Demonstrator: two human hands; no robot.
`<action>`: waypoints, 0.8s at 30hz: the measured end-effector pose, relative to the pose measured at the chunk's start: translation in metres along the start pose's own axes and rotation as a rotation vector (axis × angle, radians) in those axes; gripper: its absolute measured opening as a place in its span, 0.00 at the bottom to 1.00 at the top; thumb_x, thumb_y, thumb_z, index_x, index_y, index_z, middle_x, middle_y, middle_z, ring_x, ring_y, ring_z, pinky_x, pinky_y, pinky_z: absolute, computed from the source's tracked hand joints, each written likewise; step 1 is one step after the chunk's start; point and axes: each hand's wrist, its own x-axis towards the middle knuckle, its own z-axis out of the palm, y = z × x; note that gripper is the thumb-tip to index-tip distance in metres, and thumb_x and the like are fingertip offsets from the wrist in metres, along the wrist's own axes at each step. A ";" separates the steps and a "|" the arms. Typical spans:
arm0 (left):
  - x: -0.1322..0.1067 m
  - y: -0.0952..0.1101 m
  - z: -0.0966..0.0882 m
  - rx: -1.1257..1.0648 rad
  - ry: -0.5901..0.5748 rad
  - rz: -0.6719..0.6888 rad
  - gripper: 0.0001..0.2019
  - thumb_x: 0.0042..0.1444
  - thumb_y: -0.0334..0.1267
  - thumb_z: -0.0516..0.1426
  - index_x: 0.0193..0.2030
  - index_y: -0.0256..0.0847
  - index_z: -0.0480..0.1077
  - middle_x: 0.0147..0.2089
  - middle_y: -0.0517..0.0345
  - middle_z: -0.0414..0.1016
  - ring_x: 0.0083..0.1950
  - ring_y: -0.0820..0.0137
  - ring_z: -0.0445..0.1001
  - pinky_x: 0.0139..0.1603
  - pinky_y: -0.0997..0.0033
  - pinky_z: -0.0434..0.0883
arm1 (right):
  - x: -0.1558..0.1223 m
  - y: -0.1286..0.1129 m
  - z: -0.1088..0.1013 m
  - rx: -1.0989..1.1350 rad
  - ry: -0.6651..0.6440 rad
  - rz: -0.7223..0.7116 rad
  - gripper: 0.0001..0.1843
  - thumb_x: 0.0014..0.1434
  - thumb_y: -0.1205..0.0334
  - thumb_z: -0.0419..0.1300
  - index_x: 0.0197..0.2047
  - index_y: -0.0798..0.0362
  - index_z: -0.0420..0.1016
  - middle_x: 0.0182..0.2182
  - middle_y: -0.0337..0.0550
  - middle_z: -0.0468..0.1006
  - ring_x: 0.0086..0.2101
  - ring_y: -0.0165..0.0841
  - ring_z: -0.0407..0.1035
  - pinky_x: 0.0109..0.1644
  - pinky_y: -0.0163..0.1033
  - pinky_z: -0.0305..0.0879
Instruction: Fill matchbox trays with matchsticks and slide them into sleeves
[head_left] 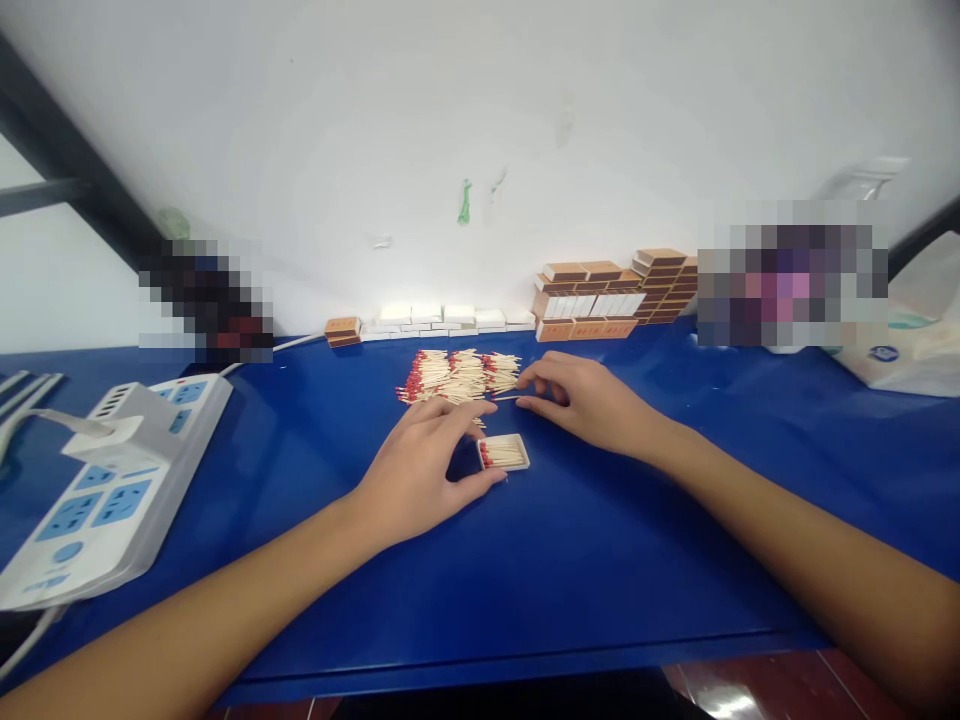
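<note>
One slim match (507, 398) is pinched in the right hand (583, 397), left hand (418, 462) spread around a rectangular tray (526, 458).

The matches (461, 376) are cream, red-tipped; the tray (523, 464) white; the table (600, 570) deep blue.

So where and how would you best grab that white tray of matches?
Probably by its two long outer walls, thumb near, fingers far, coming from its left end, which the left hand curves around. The tray lies flat, open-topped, with loose matches inside, so a level hold seems safest.
</note>
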 end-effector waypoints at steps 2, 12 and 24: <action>0.000 0.000 0.000 -0.001 -0.003 -0.003 0.30 0.60 0.44 0.69 0.66 0.46 0.65 0.49 0.57 0.84 0.59 0.56 0.76 0.64 0.49 0.71 | 0.002 0.004 0.005 0.014 0.001 -0.029 0.12 0.69 0.56 0.61 0.52 0.50 0.79 0.39 0.44 0.74 0.32 0.33 0.67 0.37 0.39 0.63; 0.000 -0.001 0.000 0.003 -0.009 -0.005 0.30 0.61 0.44 0.68 0.67 0.46 0.64 0.49 0.57 0.84 0.59 0.56 0.75 0.64 0.50 0.71 | 0.011 0.004 0.011 0.100 -0.037 -0.026 0.08 0.70 0.57 0.60 0.42 0.51 0.76 0.38 0.43 0.71 0.34 0.33 0.66 0.40 0.38 0.61; 0.001 -0.001 0.000 0.003 -0.006 -0.013 0.30 0.61 0.45 0.68 0.66 0.47 0.65 0.50 0.57 0.84 0.60 0.55 0.75 0.64 0.48 0.71 | 0.008 0.000 0.006 0.132 -0.064 -0.013 0.08 0.70 0.56 0.60 0.44 0.52 0.75 0.38 0.43 0.70 0.34 0.33 0.65 0.39 0.38 0.60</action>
